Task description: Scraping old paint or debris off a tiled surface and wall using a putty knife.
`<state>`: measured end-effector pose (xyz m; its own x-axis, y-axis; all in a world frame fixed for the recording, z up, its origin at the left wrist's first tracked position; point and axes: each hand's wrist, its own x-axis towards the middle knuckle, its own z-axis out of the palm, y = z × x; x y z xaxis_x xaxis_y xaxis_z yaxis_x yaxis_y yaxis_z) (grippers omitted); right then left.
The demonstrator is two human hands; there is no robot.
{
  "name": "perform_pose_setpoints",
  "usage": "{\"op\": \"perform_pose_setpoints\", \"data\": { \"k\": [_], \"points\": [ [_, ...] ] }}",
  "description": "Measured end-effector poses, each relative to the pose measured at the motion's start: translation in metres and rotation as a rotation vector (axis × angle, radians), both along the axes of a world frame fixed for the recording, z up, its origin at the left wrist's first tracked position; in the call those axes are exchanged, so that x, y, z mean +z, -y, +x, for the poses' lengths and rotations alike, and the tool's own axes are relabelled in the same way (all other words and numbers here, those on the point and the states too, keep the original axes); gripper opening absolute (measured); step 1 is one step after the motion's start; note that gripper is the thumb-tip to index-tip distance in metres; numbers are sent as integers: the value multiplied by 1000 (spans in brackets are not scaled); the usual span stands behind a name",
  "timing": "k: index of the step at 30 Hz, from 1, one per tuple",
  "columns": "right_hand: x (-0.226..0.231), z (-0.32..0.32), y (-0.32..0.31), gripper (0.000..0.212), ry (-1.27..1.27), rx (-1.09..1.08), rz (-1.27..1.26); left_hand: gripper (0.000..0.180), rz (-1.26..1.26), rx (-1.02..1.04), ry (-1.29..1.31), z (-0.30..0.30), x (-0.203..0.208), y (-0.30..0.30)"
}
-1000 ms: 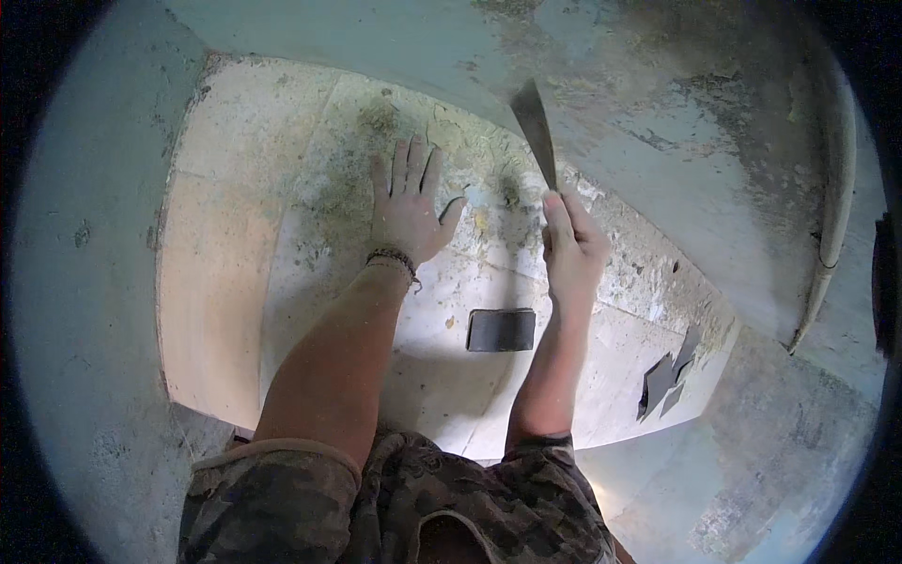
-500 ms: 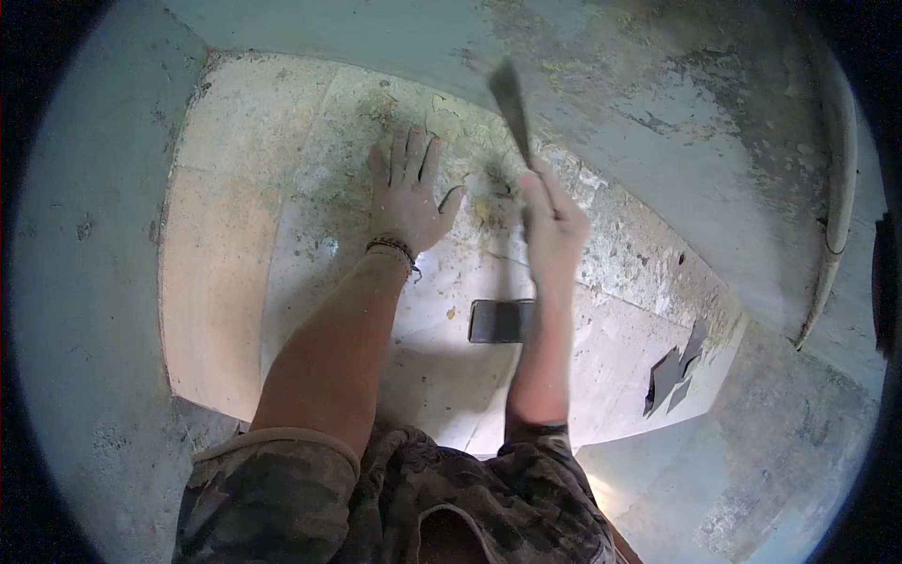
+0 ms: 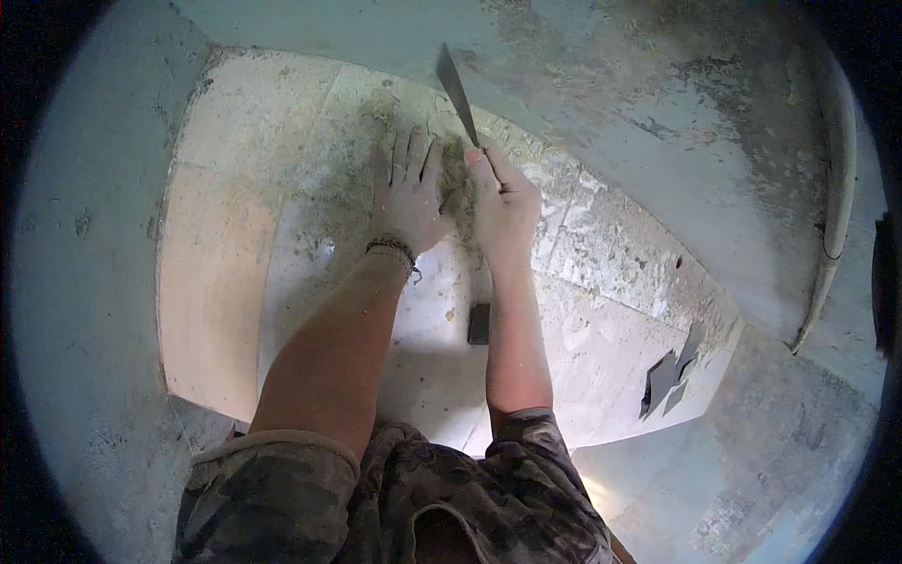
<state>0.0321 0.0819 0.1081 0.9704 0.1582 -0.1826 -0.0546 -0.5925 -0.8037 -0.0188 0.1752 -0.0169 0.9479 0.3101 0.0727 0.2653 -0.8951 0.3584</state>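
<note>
My left hand (image 3: pixel 408 197) lies flat with fingers spread on a pale tiled ledge (image 3: pixel 221 273) strewn with dust and flakes. In my right hand (image 3: pixel 505 202), closed round its handle, is a scraper (image 3: pixel 458 99) with a flat metal blade. The blade points up and a little left, in front of the wall (image 3: pixel 601 141) with peeling pale green paint. Whether it touches the wall I cannot tell. My right forearm covers part of a dark phone (image 3: pixel 479 324) lying on the ledge.
Torn dark grey sheet pieces (image 3: pixel 662 381) lie at the ledge's right end. A pale pipe (image 3: pixel 836 188) runs down the wall on the right. Another green wall (image 3: pixel 85 282) borders the ledge on the left. Flaked plaster (image 3: pixel 611 235) covers the ledge's back strip.
My right hand has moved left with the scraper, closer to my left hand. The forearm now hides more of the phone. My left hand has stayed in place.
</note>
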Motion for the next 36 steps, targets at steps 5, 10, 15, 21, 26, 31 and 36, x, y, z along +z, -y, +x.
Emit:
{"op": "perform_pose_setpoints", "data": {
  "k": [5,10,15,21,26,31,36],
  "points": [
    [3,1,22,34,-75,-64,266,82,0,7,-87,-7,12,0],
    [-16,0,-13,36,98,65,46,81,244,-52,-228,-2,9,-1],
    [17,-1,10,37,-107,-119,96,81,-42,1,-14,-7,13,-5],
    [0,0,37,35,108,-28,159,80,-24,-10,-20,-7,6,-4],
    [1,8,30,39,-110,-180,198,77,-17,-15,-5,-1,13,-4],
    [16,7,52,45,-100,-99,296,76,11,8,30,0,5,-2],
    [10,-5,3,40,17,-29,88,76,-5,1,11,-6,11,1]
  ]
}}
